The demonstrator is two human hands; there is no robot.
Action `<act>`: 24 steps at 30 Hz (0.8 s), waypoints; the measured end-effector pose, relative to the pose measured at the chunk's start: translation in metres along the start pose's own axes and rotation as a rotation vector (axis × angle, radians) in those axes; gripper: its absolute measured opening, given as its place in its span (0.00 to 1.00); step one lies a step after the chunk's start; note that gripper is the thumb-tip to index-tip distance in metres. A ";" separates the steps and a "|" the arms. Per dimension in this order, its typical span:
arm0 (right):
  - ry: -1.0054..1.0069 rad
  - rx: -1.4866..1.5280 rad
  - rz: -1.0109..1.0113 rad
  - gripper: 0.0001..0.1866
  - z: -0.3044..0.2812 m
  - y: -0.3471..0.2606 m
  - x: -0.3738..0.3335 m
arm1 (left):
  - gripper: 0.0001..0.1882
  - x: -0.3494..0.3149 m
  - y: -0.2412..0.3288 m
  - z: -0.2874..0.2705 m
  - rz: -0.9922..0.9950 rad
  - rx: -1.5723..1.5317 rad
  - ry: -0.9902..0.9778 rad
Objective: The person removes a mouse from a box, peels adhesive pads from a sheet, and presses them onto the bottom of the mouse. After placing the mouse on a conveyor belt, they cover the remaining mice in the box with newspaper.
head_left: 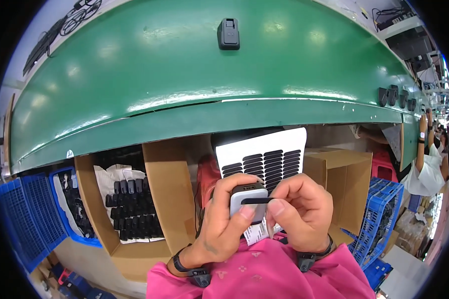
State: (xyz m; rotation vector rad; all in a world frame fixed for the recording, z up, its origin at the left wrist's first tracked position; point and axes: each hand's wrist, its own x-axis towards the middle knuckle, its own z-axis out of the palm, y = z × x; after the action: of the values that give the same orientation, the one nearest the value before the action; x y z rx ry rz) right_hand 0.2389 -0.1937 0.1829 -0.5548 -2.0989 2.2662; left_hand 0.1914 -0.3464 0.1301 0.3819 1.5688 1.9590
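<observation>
My left hand (219, 219) is wrapped round a small boxy device (249, 194) with a silver-grey face and a black end with ports. Between thumb and fingers, my right hand (302, 212) pinches one end of a thin black strip (255, 201). That strip lies across the grey face, under my left thumb; whether it is stuck down I cannot tell. Just beyond my hands, a white sheet (229, 151) carries rows of rounded black strips (273, 162). Part of the sheet is hidden behind my hands.
A green bench (124, 65) stretches ahead, with a black device (229, 37) standing on it. Several more black pieces (394, 97) stand at its right end. A cardboard box (168, 189) holds rows of black devices (134, 214). Blue crates (379, 214) flank me; another person (426, 172) is far right.
</observation>
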 end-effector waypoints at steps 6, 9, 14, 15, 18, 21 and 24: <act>0.052 -0.024 -0.051 0.06 0.000 0.004 0.000 | 0.22 -0.002 0.003 0.007 0.039 -0.016 0.043; 0.072 -0.011 -0.055 0.06 -0.001 0.005 0.000 | 0.22 0.000 0.001 0.007 0.086 0.027 0.003; 0.063 -0.037 -0.080 0.05 -0.005 0.006 0.003 | 0.22 0.002 0.003 0.007 0.091 0.029 -0.024; 0.052 -0.050 -0.099 0.05 -0.006 0.007 0.004 | 0.22 0.002 0.003 0.007 0.088 0.028 -0.024; 0.045 -0.061 -0.109 0.05 -0.007 0.007 0.005 | 0.22 0.004 0.004 0.007 0.098 0.078 -0.028; 0.055 -0.072 -0.089 0.05 -0.007 0.007 0.006 | 0.22 0.004 0.005 0.008 0.064 0.056 -0.032; 0.063 -0.077 -0.078 0.05 -0.007 0.007 0.006 | 0.21 0.004 0.004 0.009 0.056 0.078 -0.021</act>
State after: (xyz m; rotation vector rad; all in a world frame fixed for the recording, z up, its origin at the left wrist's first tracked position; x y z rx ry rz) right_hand 0.2365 -0.1862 0.1738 -0.5289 -2.1460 2.1073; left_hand 0.1920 -0.3375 0.1357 0.4812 1.6408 1.9332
